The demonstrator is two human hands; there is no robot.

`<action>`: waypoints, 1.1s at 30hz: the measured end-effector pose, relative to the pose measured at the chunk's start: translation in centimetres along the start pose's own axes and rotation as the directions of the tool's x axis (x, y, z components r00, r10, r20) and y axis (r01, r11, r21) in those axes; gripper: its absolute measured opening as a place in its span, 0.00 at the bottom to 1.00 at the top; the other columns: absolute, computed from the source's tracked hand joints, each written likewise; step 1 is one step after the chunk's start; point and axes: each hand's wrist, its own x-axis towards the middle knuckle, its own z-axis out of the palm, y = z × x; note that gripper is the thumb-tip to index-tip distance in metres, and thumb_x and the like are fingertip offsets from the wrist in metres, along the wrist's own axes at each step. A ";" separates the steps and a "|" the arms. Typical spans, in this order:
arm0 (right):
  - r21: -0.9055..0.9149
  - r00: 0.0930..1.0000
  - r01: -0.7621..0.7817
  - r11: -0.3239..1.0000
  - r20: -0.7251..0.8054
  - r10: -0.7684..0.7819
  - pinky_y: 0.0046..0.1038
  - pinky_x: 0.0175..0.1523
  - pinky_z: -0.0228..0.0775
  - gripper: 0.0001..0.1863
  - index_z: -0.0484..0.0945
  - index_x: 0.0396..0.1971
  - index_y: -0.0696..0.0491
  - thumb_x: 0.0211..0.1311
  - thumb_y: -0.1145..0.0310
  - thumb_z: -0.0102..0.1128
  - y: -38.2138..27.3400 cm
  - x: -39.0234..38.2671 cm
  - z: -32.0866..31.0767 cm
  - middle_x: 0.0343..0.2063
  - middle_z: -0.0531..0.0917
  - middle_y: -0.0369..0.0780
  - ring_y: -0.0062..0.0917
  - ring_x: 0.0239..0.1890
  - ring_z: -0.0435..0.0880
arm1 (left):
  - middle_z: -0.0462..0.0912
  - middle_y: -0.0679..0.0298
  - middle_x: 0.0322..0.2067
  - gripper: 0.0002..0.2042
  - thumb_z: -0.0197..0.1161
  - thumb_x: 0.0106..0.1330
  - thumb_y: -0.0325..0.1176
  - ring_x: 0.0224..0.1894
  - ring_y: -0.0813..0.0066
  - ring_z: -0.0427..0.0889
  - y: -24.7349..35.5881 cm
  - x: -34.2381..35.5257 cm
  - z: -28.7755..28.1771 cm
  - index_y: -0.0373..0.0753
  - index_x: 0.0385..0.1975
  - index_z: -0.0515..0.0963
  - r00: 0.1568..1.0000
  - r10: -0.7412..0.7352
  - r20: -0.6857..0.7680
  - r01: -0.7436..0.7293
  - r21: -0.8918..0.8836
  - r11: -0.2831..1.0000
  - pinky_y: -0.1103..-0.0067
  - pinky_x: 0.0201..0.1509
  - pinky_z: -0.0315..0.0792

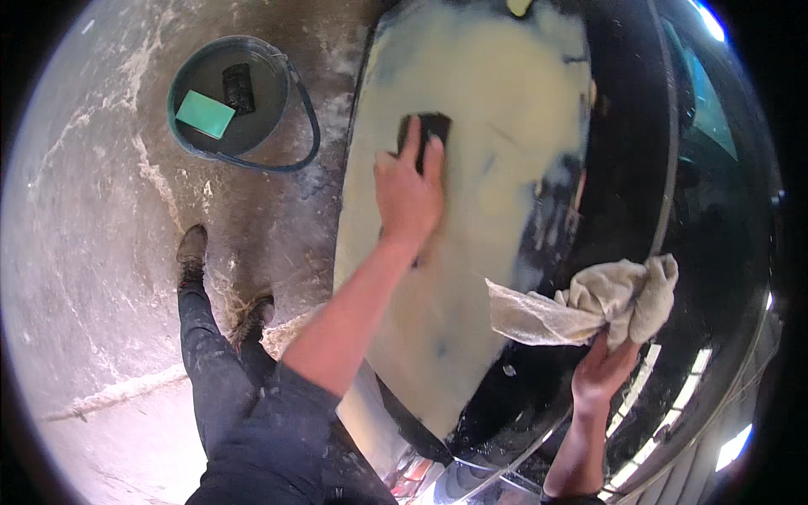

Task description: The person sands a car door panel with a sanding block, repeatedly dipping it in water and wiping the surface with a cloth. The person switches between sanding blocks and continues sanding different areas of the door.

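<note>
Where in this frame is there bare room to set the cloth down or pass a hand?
Bare wet floor lies left of the boots, below the bucket. The pale sanded patch is free right of the left hand and its dark block. It is crowded where the right hand holds the cloth.

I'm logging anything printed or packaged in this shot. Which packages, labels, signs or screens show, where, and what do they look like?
None can be seen: no package, label, sign or screen.
Nearest to one: a flat green rectangular block and a dark block, both in the bucket on the floor, upper left.
</note>
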 end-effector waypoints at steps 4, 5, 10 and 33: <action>-0.201 1.000 -0.004 0.980 0.019 0.008 0.46 0.85 0.44 0.38 0.64 0.78 0.58 0.64 0.84 0.52 0.8 1.3 -4.8 0.78 0.65 0.51 0.47 0.83 0.58 | 0.76 0.41 0.41 0.28 0.58 0.80 0.50 0.44 0.45 0.75 1.8 -4.6 -1.1 0.47 0.75 0.73 0.995 -0.053 0.081 0.050 0.032 0.998 0.61 0.55 0.71; -0.475 0.999 0.037 0.879 0.033 -0.024 0.47 0.85 0.44 0.40 0.64 0.78 0.57 0.63 0.83 0.54 1.3 1.3 -6.7 0.77 0.67 0.51 0.47 0.82 0.58 | 0.75 0.41 0.42 0.28 0.59 0.79 0.49 0.45 0.45 0.75 2.1 -8.1 -1.8 0.47 0.76 0.72 0.995 -0.005 0.102 0.001 0.036 0.999 0.61 0.56 0.71; -0.637 0.998 0.034 0.770 0.069 0.013 0.51 0.84 0.48 0.31 0.72 0.73 0.57 0.70 0.75 0.57 4.2 -2.1 -12.8 0.74 0.72 0.50 0.50 0.80 0.62 | 0.72 0.43 0.44 0.31 0.62 0.77 0.47 0.48 0.47 0.75 3.7 -19.0 -3.8 0.49 0.79 0.68 0.980 0.090 0.175 -0.096 0.024 0.995 0.61 0.58 0.71; -0.232 0.999 0.011 0.973 -0.032 -0.019 0.49 0.74 0.64 0.25 0.76 0.66 0.62 0.73 0.71 0.63 -0.1 -11.5 -2.3 0.67 0.78 0.51 0.49 0.68 0.77 | 0.74 0.44 0.39 0.27 0.60 0.79 0.50 0.43 0.47 0.75 1.8 -3.9 0.0 0.46 0.73 0.76 0.989 0.148 0.023 -0.149 0.052 0.987 0.61 0.53 0.72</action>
